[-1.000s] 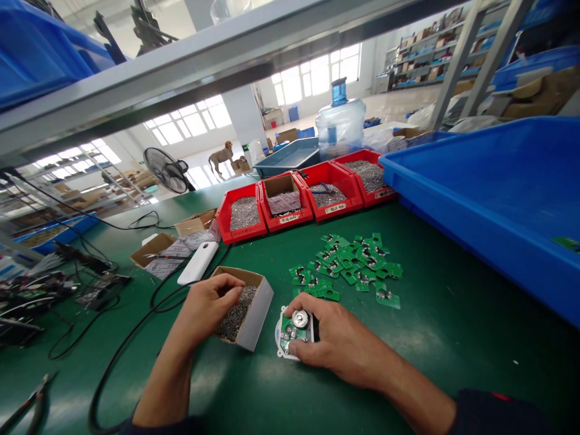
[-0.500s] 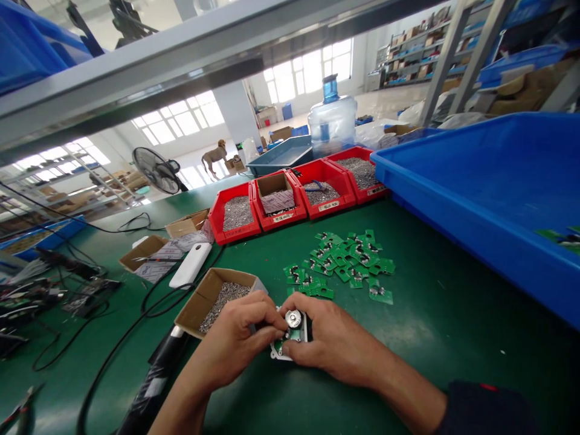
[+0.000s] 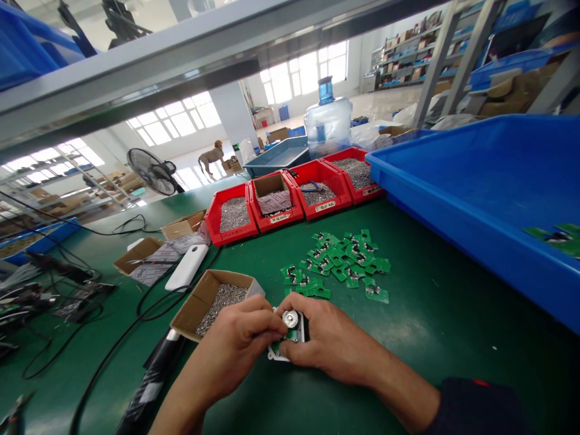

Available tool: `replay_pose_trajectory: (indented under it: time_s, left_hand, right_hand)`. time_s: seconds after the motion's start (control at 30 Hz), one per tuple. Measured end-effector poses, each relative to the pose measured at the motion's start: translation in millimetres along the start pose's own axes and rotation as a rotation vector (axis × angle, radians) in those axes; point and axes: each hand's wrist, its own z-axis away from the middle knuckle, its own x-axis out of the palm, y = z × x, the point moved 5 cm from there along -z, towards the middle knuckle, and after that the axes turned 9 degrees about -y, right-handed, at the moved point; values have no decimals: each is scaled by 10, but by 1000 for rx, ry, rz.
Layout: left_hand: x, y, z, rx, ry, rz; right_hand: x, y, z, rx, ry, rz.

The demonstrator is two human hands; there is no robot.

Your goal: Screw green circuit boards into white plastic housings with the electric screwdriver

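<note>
In the middle foreground a white plastic housing (image 3: pixel 281 358) lies low over the bench, a green circuit board (image 3: pixel 292 335) and a round silver metal part (image 3: pixel 290 318) inside it. My right hand (image 3: pixel 327 339) grips this housing from the right, thumb across the near side and fingers on the far edge. Over its left side, my left hand (image 3: pixel 239 341) is closed in a pinch beside the round part; whatever its fingertips hold is hidden. Just behind that hand stands a cardboard box (image 3: pixel 185 321) of small metal screws. Loose green circuit boards (image 3: pixel 338 257) form a pile farther back.
Several red bins (image 3: pixel 232 215) of small metal parts stand in a row at the back. On the right is a large blue tray (image 3: pixel 462 211). A black-wrapped tool (image 3: pixel 147 386), cables, a white device (image 3: pixel 187 267) and pliers (image 3: pixel 14 415) lie at left.
The left fingertips have shifted slightly over the housing and pinch closer together. My right hand keeps its grip. The whole view has moved a little, so everything sits slightly farther left.
</note>
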Motion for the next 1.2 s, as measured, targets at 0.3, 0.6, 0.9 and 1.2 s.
replay_pose_trajectory:
  time_s: [0.3,0.6,0.9,1.2]
  left_hand:
    - [103,106,148,216,98,-255]
    - [226,69,262,286,285,-353]
    - [321,-22,359,242,364,-483]
    - [32,-287,811,-141,689,-458]
  right_hand:
    - [9,25,-8,-27,13,-26]
    - [8,-6,12,-34,23,-16]
    - [8,25,10,-55,35,-13]
    - [-2,19,24,7,9,-5]
